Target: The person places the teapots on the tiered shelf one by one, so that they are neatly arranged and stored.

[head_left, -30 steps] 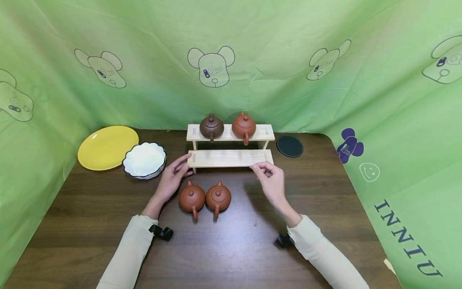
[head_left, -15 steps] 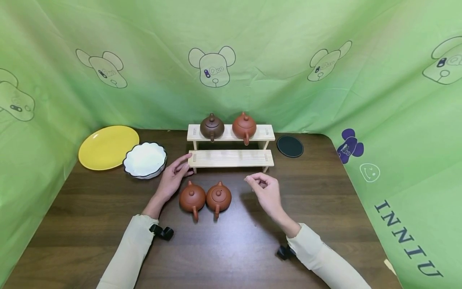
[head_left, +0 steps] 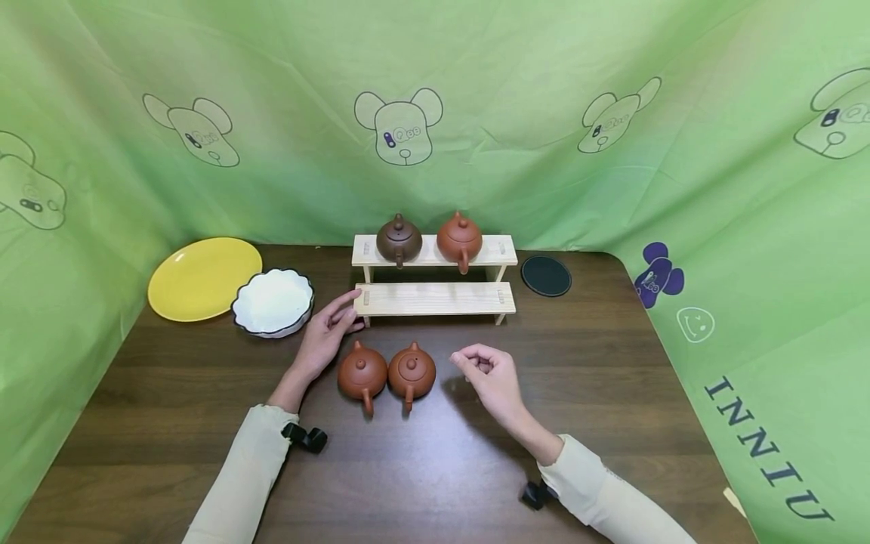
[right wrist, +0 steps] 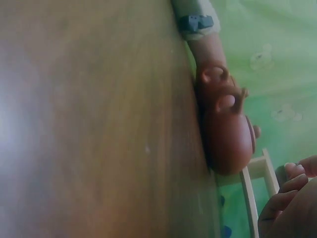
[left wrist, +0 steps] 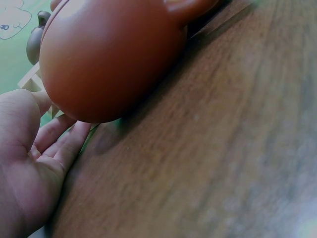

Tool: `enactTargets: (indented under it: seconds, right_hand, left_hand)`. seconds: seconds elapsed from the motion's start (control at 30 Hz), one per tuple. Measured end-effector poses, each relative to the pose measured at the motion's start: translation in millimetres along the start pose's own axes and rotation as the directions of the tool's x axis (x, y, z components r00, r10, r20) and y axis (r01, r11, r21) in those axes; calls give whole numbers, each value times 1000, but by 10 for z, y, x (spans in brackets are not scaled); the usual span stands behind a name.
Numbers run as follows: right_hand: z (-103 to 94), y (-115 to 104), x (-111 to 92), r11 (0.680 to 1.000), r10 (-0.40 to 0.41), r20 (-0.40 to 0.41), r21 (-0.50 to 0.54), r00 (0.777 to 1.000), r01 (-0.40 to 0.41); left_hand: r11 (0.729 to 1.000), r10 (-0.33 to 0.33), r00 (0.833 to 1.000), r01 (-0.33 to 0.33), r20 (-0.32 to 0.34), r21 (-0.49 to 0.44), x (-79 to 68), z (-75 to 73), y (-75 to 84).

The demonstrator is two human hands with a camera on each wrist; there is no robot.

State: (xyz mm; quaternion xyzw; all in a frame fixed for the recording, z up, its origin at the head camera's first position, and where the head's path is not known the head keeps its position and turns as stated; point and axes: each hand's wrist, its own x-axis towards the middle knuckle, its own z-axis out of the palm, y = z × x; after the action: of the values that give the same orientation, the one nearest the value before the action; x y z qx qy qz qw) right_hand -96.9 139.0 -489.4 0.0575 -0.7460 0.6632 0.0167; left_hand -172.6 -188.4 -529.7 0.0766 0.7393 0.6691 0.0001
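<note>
My left hand point(head_left: 325, 340) touches the left end of a two-tier wooden shelf point(head_left: 435, 300), its index finger straight along the lower board. Two reddish-brown clay teapots stand side by side in front: a left teapot point(head_left: 361, 372) and a right teapot point(head_left: 411, 372), spouts toward the shelf. My right hand point(head_left: 495, 378) hovers to the right of them, thumb and index tips together, nothing between them. In the left wrist view a teapot point(left wrist: 109, 59) covers the left fingertips. The right wrist view shows the right hand's curled fingers point(right wrist: 285, 198) at the lower right.
On the upper tier stand a dark brown teapot point(head_left: 399, 240) and a reddish teapot point(head_left: 459, 240). A yellow plate point(head_left: 200, 279) and a white scalloped bowl point(head_left: 273, 302) are at the left. A dark round coaster point(head_left: 546, 276) lies right of the shelf. Green cloth point(head_left: 503, 113) surrounds the table.
My right hand has left the front edge of the lower board and moved back toward me and slightly left, nearer the right front teapot. The left hand stays at the shelf end.
</note>
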Motion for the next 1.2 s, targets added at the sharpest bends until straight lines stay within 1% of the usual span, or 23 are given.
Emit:
enactTargets:
  seconds: [0.2, 0.33, 0.43, 0.6, 0.7, 0.77, 0.9, 1.03, 1.2]
  right_hand:
    - [11, 42, -50, 999, 46, 63, -11, 997, -45]
    - [28, 61, -87, 997, 81, 129, -11, 988, -80]
    - [46, 68, -112, 996, 88, 166, -16, 982, -87]
    - [79, 66, -144, 996, 94, 199, -21, 976, -91]
    - [99, 80, -160, 993, 115, 224, -31, 968, -111]
    - [113, 91, -172, 990, 138, 259, -38, 956, -133]
    - [144, 105, -202, 983, 181, 345, -53, 921, -173]
    - [166, 115, -231, 982, 184, 409, -30, 894, -188]
    - [199, 126, -252, 974, 201, 464, -5, 863, -225]
  left_hand:
    - [1000, -5, 1000, 5, -2, 8, -8, -12, -14]
    - [1000, 3, 1000, -3, -2, -2, -13, -15, -21]
    - [1000, 5, 1000, -5, -1, -7, -12, -17, -23]
    - [1000, 0, 1000, 0, 2, -5, -17, -16, -16]
    - [1000, -3, 1000, 3, 5, -4, -19, -16, -12]
    - [1000, -3, 1000, 3, 3, -6, -18, -14, -9]
    - [1000, -2, 1000, 2, -2, -2, -12, -10, -6]
    - [1000, 2, 1000, -2, -4, 5, -8, -8, -6]
    - [1000, 13, 1000, -13, -6, 5, -13, -4, -2]
